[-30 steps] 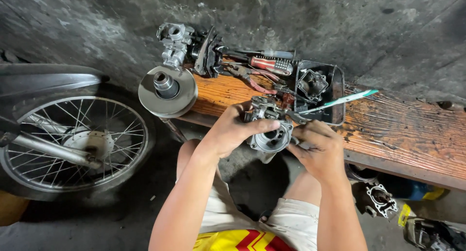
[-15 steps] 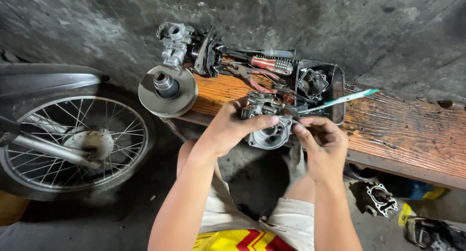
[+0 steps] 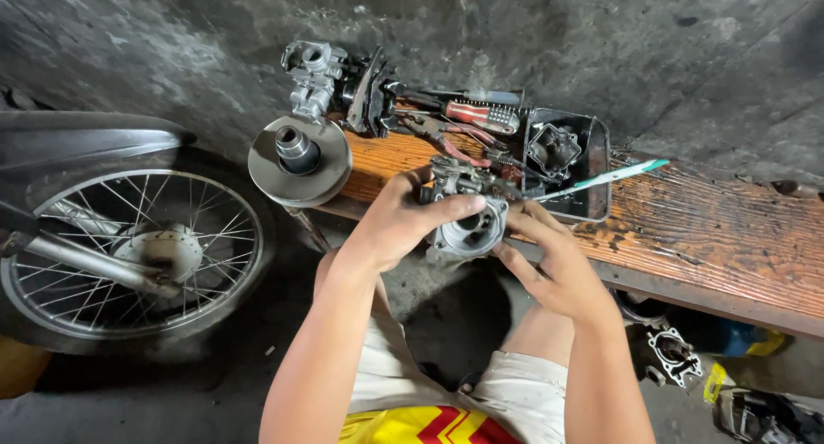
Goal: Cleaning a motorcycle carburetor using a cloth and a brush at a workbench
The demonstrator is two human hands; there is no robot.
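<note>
Carburettor body (image 3: 468, 216), metal, held off the surface's (image 3: 704, 229) near edge: left hand (image 3: 399, 221) fingers clamped round its top to steady it, right hand (image 3: 549, 264) fingers curled, fingertips touching its round open bowl; black tray (image 3: 592, 165) behind.

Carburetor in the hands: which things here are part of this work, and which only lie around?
In the work:
- carburetor
- left hand, gripping it
- right hand, fingers at its round opening

Lying about:
- pulley disc
- red-handled pliers
- screwdriver
- black tray
- wooden bench
- spoked wheel
</note>
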